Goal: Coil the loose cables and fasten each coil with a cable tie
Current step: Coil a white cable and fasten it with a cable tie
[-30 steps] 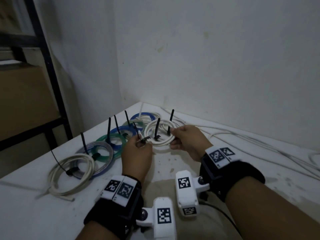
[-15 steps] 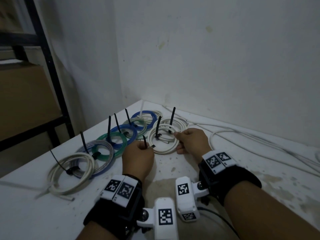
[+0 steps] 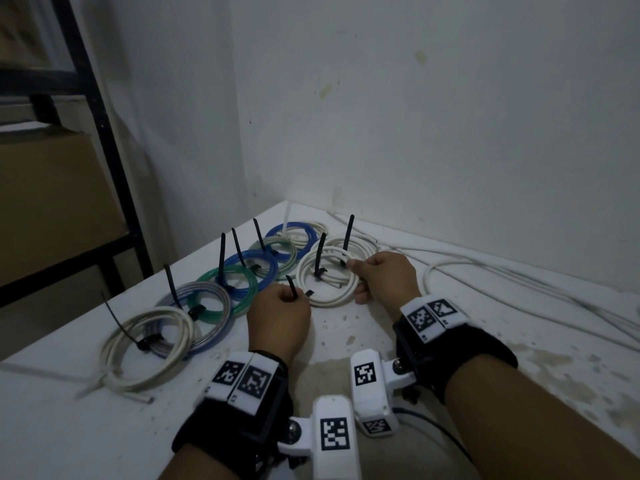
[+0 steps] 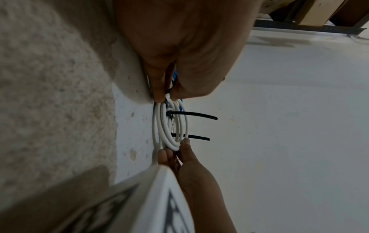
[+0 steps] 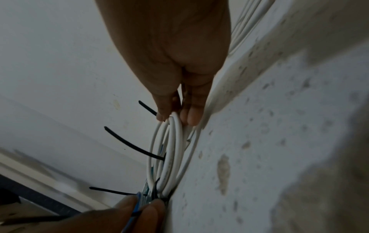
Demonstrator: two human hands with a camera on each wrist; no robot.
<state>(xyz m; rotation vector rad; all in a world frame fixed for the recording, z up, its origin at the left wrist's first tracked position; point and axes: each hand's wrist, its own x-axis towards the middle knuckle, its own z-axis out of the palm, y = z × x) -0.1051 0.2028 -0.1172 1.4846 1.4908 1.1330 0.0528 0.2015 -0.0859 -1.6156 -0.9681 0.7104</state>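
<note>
A white cable coil [image 3: 332,300] lies on the white table [image 3: 346,341] in front of me. My left hand [image 3: 291,299] pinches a black cable tie [image 3: 293,289] at the coil's near-left edge, with the tail pointing up. My right hand [image 3: 360,283] pinches the coil's right edge. Another black tie [image 3: 320,254] stands upright from the coil's far side. In the left wrist view, my left hand's fingers [image 4: 159,94] meet at the coil [image 4: 169,126], with the right hand [image 4: 179,151] opposite. The right wrist view shows the coil [image 5: 171,149] held by my right hand's fingers [image 5: 191,116].
Several tied coils lie in a row on the left: whitish [image 3: 145,344], grey-blue [image 3: 204,306], green [image 3: 228,289], blue [image 3: 252,268]. Loose white cables [image 3: 485,271] trail along the wall on the right. A black shelf frame [image 3: 114,168] and a cardboard box [image 3: 52,202] stand beyond the table's left edge.
The white coil has come down from a slight lift and now lies flat on the table. My left hand has drawn back a little with the tie tail.
</note>
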